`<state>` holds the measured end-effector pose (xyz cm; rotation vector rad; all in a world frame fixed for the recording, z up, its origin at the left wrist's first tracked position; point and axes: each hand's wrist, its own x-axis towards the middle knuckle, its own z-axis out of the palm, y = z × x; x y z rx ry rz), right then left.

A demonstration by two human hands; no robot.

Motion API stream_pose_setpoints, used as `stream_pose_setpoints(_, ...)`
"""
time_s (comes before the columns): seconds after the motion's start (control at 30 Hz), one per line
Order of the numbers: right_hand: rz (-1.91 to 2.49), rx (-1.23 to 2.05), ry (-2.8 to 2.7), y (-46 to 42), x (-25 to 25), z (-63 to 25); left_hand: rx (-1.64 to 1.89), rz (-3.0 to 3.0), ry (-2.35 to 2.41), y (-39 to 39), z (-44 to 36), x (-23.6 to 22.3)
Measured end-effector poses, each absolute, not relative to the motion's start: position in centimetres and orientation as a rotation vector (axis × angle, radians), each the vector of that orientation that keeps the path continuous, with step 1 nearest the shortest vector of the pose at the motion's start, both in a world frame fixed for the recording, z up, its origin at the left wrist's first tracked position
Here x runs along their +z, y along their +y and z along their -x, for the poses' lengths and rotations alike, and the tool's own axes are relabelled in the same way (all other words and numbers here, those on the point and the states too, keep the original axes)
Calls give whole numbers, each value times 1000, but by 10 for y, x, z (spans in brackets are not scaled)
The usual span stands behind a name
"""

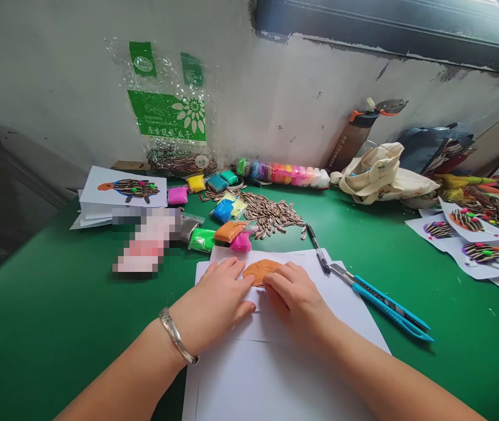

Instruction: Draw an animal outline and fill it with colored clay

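A flattened, dome-shaped piece of orange modelling clay [262, 271] lies on the stacked white paper [258, 374]. My left hand [218, 295], with a silver bangle on the wrist, rests on the sheet with its fingers stretched out; the fingertips touch the clay's left side. At the clay's lower right edge, my right hand [295, 295] has its fingers bent and pressed together. Whatever its fingertips pinch is hidden under them. A small dark, thin shape shows along the clay's bottom edge, too small to name.
Sunflower seeds [276, 216] lie in a loose pile beyond the paper, near clay packets [229, 231]. A black pen [318, 248] and a blue utility knife [392, 307] lie at the right. Finished seed pictures [123, 190] sit at the left. A seed bag [173, 117] leans against the wall.
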<state>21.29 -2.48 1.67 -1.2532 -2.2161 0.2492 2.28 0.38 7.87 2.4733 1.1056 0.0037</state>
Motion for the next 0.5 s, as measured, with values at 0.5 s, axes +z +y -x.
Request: stream_pose_setpoints(0.5,1263,205,-2265,-25,14,-212,26,-2533,1085,4,-22,77)
